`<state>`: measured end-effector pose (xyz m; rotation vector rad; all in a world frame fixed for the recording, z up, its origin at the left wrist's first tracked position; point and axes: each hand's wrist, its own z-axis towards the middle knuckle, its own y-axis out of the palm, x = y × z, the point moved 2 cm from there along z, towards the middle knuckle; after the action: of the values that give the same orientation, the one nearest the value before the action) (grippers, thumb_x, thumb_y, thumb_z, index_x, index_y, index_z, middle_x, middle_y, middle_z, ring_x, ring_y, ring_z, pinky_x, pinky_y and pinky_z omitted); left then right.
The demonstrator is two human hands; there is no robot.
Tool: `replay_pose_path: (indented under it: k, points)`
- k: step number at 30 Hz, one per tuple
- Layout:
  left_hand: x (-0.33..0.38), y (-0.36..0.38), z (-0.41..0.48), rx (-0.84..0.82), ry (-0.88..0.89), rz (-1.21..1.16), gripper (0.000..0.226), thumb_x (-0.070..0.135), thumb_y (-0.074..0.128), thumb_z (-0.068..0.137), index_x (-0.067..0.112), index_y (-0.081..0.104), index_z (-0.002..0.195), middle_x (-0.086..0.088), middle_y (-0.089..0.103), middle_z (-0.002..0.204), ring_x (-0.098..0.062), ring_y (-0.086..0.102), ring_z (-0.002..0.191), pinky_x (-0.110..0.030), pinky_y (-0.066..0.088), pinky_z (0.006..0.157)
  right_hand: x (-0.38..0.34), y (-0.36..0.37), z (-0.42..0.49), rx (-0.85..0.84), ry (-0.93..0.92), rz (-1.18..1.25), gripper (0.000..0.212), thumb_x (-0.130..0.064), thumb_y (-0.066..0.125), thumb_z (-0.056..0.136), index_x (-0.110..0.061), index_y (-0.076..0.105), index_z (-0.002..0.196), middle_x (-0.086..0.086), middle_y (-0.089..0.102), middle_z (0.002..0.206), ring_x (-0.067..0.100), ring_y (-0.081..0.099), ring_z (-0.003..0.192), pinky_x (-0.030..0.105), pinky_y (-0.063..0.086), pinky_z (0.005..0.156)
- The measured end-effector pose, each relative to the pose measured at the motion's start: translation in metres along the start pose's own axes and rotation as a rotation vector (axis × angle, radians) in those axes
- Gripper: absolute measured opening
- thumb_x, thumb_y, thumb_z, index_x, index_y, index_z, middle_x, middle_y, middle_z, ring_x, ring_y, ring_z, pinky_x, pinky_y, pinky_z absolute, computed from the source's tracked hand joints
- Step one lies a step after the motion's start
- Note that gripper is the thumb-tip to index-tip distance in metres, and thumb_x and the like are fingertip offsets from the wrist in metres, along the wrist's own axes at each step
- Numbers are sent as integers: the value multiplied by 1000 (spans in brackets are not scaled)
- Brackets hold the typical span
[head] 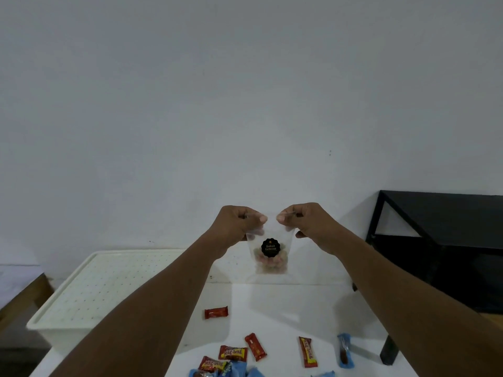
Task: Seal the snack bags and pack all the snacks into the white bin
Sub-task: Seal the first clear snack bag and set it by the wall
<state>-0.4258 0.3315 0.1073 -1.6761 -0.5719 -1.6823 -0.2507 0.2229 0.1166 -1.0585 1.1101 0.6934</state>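
A clear snack bag with a round black label and pinkish biscuits in its bottom hangs in the air above the white table. My left hand pinches its top edge on the left and my right hand pinches it on the right, thumbs nearly meeting. The white bin stands on the table's left side, below my left forearm. Loose wrapped snacks lie on the table near me: a small red bar, red Beng-Beng packs, two more red bars, and a blue pack.
More blue packs sit at the bottom edge of the view. A black table stands to the right, its leg close to the white table's right edge. A plain wall is behind. A wooden edge shows at far left.
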Motion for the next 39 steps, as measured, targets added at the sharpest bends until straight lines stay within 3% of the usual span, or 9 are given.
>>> replay_pose_path:
  k: [18, 24, 29, 32, 35, 39]
  points:
    - [-1, 17, 8, 56, -45, -28, 36, 33, 78, 83, 2, 72, 101, -14, 76, 93, -25, 76, 89, -43, 58, 88, 12, -19, 11, -58, 11, 25, 19, -29, 77, 83, -12, 75, 92, 0, 67, 81, 9, 61, 77, 27, 45, 70]
    - [-2, 15, 12, 34, -23, -14, 30, 27, 80, 82, 3, 74, 98, -16, 76, 95, -24, 76, 88, -42, 59, 87, 13, -18, 13, -25, -4, 12, 17, -28, 78, 83, -11, 75, 88, 1, 69, 81, 9, 61, 74, 26, 44, 68]
    - [-4, 12, 13, 72, 0, -39, 24, 19, 82, 80, 0, 73, 89, -23, 75, 86, -26, 68, 76, -41, 59, 84, 14, -21, 10, 9, -18, 23, 14, -25, 79, 81, -11, 76, 84, 1, 69, 79, 9, 58, 73, 26, 41, 66]
    - [-2, 11, 13, 84, 36, -26, 25, 18, 81, 81, -4, 69, 84, -16, 75, 78, -20, 69, 71, -40, 59, 83, 13, -19, 10, -11, -10, 12, 21, -31, 79, 80, -11, 76, 89, 3, 67, 80, 9, 59, 75, 26, 43, 68]
    - [0, 11, 12, 63, 50, -17, 26, 16, 81, 81, -7, 68, 85, -9, 73, 72, -18, 73, 73, -38, 58, 83, 12, -16, 10, -4, -38, -17, 22, -30, 80, 81, -9, 74, 85, 4, 66, 78, 10, 58, 73, 23, 43, 64]
    - [1, 7, 8, -62, -39, -70, 29, 29, 79, 83, 1, 71, 86, -14, 74, 81, -30, 72, 85, -35, 59, 77, 7, -17, 10, -20, -69, -38, 17, -28, 79, 82, -12, 73, 81, -4, 64, 72, 6, 57, 69, 23, 42, 64]
